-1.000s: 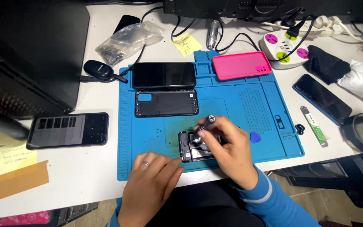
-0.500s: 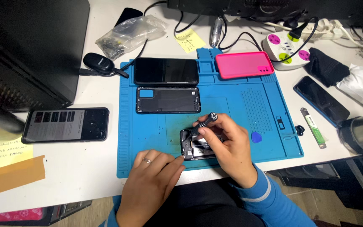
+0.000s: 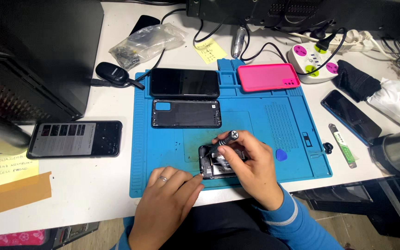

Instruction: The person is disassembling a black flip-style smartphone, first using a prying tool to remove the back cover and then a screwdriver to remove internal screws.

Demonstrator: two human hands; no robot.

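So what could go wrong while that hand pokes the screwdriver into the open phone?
The screwdriver could slip and scratch the bare parts inside the opened phone, since the right hand holds it tilted. Only the left hand fingertips steady the phone at its corner, so it might slide on the blue mat. Tiny screws could roll off the mat's near edge.

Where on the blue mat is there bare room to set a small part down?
The blue mat is bare along its left strip, below the back cover, and between the pink case and blue pick. It is crowded where the left hand and right hand work the opened phone.
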